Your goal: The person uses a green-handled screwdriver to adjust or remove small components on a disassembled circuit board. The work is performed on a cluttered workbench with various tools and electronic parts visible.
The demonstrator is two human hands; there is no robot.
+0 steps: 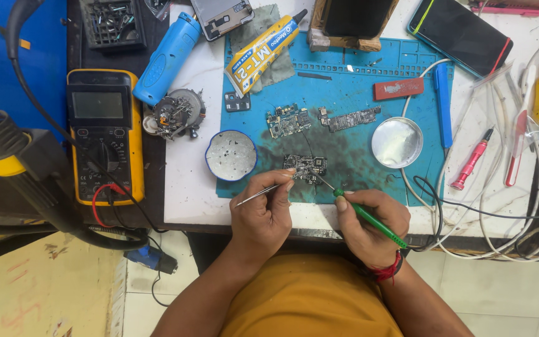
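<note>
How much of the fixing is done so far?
Done: two other boards lie bare on the blue mat, already out of a phone. In hand: the left hand holds tweezers and the right hand a green tool on a small circuit board. Left: nothing looks reassembled.

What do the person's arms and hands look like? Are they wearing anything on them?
Both arms are bare, with no sleeves showing and no gloves. The left hand wears nothing: no ring or watch can be seen. The right hand has a red thread band wound around its wrist. Below the arms there is a mustard-yellow shirt.
</note>
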